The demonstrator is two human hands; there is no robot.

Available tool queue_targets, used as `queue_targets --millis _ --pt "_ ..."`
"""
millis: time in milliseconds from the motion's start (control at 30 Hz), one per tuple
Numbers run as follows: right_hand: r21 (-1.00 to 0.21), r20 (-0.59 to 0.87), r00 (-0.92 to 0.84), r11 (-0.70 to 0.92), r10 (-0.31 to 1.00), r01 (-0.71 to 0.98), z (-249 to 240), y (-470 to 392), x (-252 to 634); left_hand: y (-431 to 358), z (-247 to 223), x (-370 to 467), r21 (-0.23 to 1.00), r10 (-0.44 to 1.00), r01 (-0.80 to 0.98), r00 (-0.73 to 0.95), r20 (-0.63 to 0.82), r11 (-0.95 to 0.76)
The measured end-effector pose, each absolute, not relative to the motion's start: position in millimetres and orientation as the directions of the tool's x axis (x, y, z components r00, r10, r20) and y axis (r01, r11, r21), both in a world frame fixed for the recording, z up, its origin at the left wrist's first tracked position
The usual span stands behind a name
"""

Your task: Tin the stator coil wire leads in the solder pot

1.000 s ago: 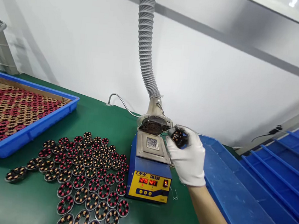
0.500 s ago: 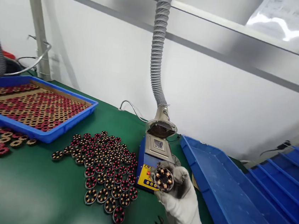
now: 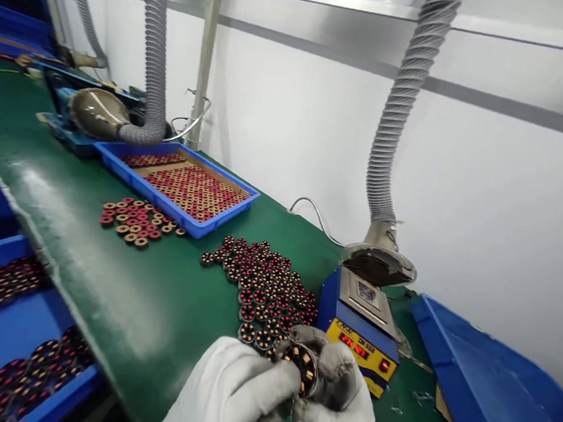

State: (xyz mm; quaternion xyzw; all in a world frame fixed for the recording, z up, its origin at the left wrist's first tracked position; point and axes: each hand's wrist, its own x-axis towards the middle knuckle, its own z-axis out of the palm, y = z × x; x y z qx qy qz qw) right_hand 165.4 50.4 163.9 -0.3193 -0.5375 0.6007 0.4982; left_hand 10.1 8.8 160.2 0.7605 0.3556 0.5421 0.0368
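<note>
A round motor stator point(image 3: 307, 367) with copper windings inside a dark ring is held up in front of the bench. My right hand point(image 3: 342, 399), in a white glove with dirty fingertips, grips its ring from the right. My left hand point(image 3: 239, 394), also gloved, has its fingers closed on the near left side of the same stator. Behind my hands stands a blue and yellow heating unit point(image 3: 362, 354) with a lit red display and a metal top. Many similar ringed stators point(image 3: 274, 284) with red or copper windings lie grouped to its left.
A blue tray point(image 3: 199, 229) of red and copper-coloured cores stands farther left, with loose cores point(image 3: 132, 221) before it. A fume hose point(image 3: 389, 142) hangs over the heating unit. Another blue tray point(image 3: 499, 388) lies right. A lower blue bin point(image 3: 13, 317) holds more stators below the bench edge.
The view has swung left, bringing the lower bin and far bench into sight. My left hand has come in and now grips the stator together with my right hand.
</note>
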Motion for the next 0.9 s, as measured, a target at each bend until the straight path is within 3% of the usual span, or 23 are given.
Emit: queue_targets --millis 100,367,567,733,800,900 --pt "-0.967 0.147 -0.383 0.051 0.912 -0.249 159 50 148 2 157 -2 0.427 0.609 0.581 0.155 0.778 -0.693" --pt "-0.951 0.1 -0.464 -0.053 0.88 -0.306 147 42 83 -22 142 -44 0.585 0.688 0.611 -0.089 0.72 -0.533" --pt "-0.922 0.322 -0.547 0.126 0.773 -0.365 145 43 55 -33 138 -69 0.642 0.694 0.572 -0.167 0.7 -0.51" --pt "-0.929 0.363 -0.633 0.218 0.683 -0.298 134 42 42 -43 133 -86 0.701 0.719 0.524 -0.218 0.66 -0.484" --pt "-0.938 0.347 -0.661 0.258 0.665 -0.232 121 43 36 -50 129 -101 0.757 0.789 0.509 -0.22 0.574 -0.409" --pt "-0.953 0.269 -0.666 0.294 0.696 -0.077 87 51 32 -66 112 -141 0.83 0.907 0.55 -0.298 0.299 -0.093"
